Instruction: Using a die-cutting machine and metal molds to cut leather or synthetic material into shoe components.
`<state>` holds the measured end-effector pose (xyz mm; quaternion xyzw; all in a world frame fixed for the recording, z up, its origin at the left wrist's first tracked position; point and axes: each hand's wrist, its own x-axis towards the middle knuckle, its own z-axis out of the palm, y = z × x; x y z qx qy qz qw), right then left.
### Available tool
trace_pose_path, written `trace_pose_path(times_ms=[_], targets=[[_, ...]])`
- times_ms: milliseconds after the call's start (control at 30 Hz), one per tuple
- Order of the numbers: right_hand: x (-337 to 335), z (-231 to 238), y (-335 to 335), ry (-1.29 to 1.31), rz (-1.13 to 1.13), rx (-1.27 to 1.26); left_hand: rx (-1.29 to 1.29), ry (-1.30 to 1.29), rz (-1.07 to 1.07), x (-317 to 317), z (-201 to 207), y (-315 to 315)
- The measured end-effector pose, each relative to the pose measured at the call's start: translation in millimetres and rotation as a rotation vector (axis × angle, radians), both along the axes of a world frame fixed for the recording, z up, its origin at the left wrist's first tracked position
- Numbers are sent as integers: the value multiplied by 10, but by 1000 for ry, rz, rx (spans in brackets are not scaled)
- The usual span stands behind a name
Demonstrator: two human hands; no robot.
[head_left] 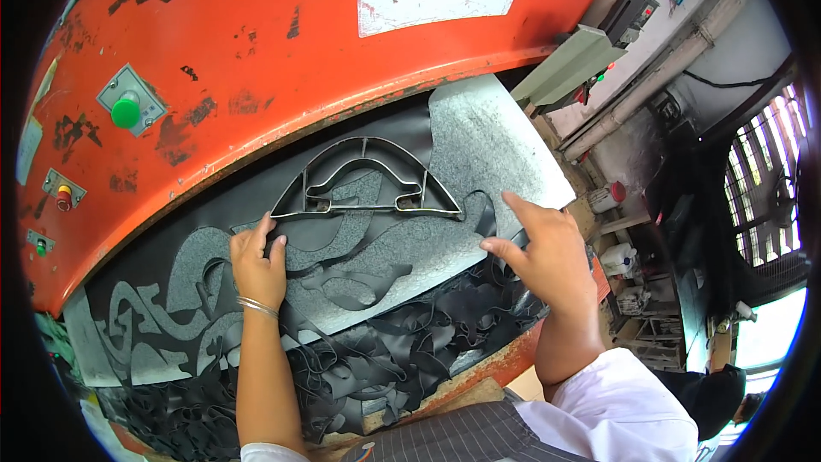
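Observation:
A metal cutting die (363, 144), arched with a straight lower bar and inner ribs, rests on a black sheet of leather-like material (231, 184) lying over a pale grey cutting board (492, 133). My left hand (259, 265), with bangles at the wrist, has its fingertips at the die's left tip. Its thumb stands apart from the fingers. Beyond the die's right tip, my right hand (547, 252) is held open, thumb and forefinger spread, apart from the die. Curved cut-outs show in the sheet between and left of my hands, with thin black strips (351, 282) around them.
An orange machine body (274, 51) with a green button (126, 113) and a red knob (64, 197) stands along the far side. Black scraps (385, 359) heap along the board's near edge. To the right are a pipe (650, 77), containers (607, 197) and a barred window (767, 175).

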<state>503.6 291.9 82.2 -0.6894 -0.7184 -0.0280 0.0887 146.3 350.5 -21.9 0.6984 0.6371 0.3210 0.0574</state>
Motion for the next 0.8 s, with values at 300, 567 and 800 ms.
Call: trace_pose_path(times_ms=[300,567,800], targets=[[-170,-949,731,579,196,19,-12,-179,51,-73,11,-53],[-57,-948,1427,651,353,133,40,-239,-1,37,22,-43],[-48,-1025,1439,649,383,110,63,-65,9,46,2,-47]])
